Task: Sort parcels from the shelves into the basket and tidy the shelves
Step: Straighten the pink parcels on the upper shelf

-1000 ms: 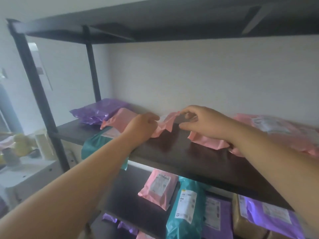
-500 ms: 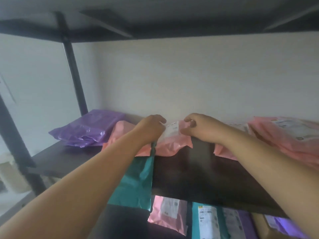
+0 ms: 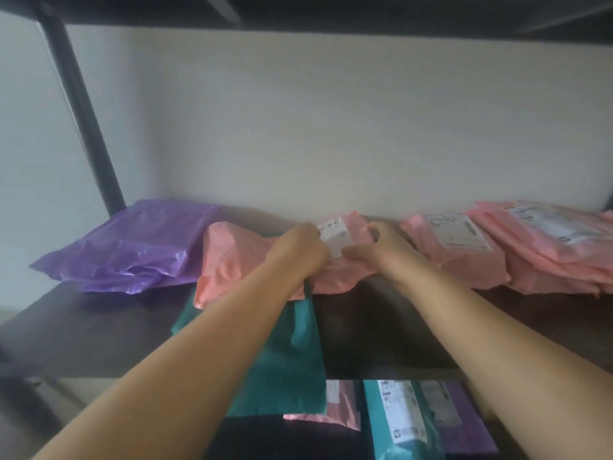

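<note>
A crumpled pink parcel (image 3: 232, 257) with a white label lies mid-shelf on the dark shelf board (image 3: 83, 330). My left hand (image 3: 298, 250) grips its label end from the left, and my right hand (image 3: 378, 250) grips it from the right; the two hands nearly touch. A teal parcel (image 3: 285, 360) hangs over the shelf's front edge below my left wrist, partly hidden by my forearm. A purple parcel (image 3: 132, 247) lies at the left. No basket is in view.
A stack of pink parcels (image 3: 544, 250) fills the shelf's right end, with another pink parcel (image 3: 454, 247) beside it. The lower shelf holds pink (image 3: 338, 410), teal (image 3: 398, 419) and purple (image 3: 461, 416) parcels. A black post (image 3: 83, 117) stands at the left.
The view has moved closer to the shelf. My hands have come together on the pink parcel's label end, bunching it up.
</note>
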### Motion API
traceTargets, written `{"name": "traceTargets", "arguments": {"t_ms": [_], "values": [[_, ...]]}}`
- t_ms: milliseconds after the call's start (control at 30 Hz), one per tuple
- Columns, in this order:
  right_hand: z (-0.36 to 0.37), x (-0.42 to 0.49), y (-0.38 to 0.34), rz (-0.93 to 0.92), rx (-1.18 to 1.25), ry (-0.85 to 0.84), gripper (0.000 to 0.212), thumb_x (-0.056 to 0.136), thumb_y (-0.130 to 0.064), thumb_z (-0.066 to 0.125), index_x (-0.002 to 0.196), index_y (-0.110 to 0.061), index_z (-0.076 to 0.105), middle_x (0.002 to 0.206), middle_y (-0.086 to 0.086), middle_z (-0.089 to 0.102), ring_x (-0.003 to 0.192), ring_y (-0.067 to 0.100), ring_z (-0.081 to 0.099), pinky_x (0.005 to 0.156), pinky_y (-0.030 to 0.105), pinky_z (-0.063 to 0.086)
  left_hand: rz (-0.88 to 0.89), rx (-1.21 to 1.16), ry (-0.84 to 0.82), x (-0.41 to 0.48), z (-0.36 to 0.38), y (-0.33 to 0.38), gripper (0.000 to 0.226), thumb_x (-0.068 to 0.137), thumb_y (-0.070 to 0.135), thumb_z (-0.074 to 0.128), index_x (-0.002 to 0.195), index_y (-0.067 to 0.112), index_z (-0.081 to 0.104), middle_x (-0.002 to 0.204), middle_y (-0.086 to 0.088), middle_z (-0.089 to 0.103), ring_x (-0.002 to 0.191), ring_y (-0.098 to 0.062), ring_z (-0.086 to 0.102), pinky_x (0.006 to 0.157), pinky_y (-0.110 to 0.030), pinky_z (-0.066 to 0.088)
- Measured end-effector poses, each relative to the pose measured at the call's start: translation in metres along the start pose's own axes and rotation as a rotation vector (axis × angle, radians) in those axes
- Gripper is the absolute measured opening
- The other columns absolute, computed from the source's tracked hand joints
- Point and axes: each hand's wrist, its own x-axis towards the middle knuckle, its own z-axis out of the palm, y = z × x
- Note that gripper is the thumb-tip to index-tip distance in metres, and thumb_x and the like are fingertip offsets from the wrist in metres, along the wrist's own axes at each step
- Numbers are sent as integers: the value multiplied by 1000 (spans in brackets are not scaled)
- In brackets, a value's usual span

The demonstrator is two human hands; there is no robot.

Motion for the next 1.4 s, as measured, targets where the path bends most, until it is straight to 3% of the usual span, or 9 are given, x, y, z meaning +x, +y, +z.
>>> {"name": "traceTargets", "arguments": {"t_ms": [133,200,267,400,500,600,733,933,1400], "values": [[-1,3,6,-14,133,38,80,85,-20,77,151,-10,34,142,3,50,107,13,48,62,2,40,-64,-146,34,9,5,5,44,91,8,44,135,8,46,133,-18,54,116,-36,55,94,-35,47],[-2,2,7,-23,186,107,82,81,-21,79,151,-13,37,143,2,51,118,18,54,95,28,49,-109,-275,68,14,10,8,45,92,8,44,137,8,43,136,-20,50,120,-37,52,99,-37,45],[-3,-1,10,-33,236,178,79,80,-22,79,149,-18,40,140,0,55,122,22,56,103,43,48,-144,-429,103,16,13,8,45,93,8,45,137,5,43,135,-18,51,121,-37,52,98,-38,45],[-2,-8,19,-77,413,227,65,78,-18,75,138,-26,51,119,-6,66,105,19,66,91,44,57,-218,-768,145,16,19,7,55,84,15,53,137,3,46,131,-19,54,120,-36,54,96,-38,45],[-5,-16,25,-128,553,203,45,83,-10,72,122,-28,59,103,-10,73,98,17,71,85,42,60,-222,-1073,110,16,23,8,33,76,28,62,100,6,65,96,-14,68,88,-29,65,74,-33,51],[-11,-27,27,-185,610,135,28,90,-5,66,114,-18,67,88,-20,73,97,15,72,93,43,57,-162,-1280,-16,15,31,8,32,84,33,68,103,8,71,99,-9,75,94,-26,72,89,-39,56],[-19,-30,32,-168,676,62,26,92,-4,64,112,-18,71,88,-18,74,102,19,71,98,49,53,-65,-1293,-90,12,34,4,44,82,35,72,114,5,69,110,-12,73,102,-29,71,96,-45,52],[-21,-31,34,-138,665,13,33,90,-3,65,110,-28,69,104,-10,76,97,9,72,96,38,55,-35,-1405,-157,-5,23,9,30,89,16,67,113,-2,68,107,-18,73,97,-31,72,71,-36,61],[-24,-28,35,-178,846,-56,50,80,13,46,115,-14,69,108,8,76,103,27,72,88,44,56,84,-1427,-262,-8,17,9,44,76,17,68,116,-2,67,112,-19,71,104,-34,69,86,-45,58]]}}
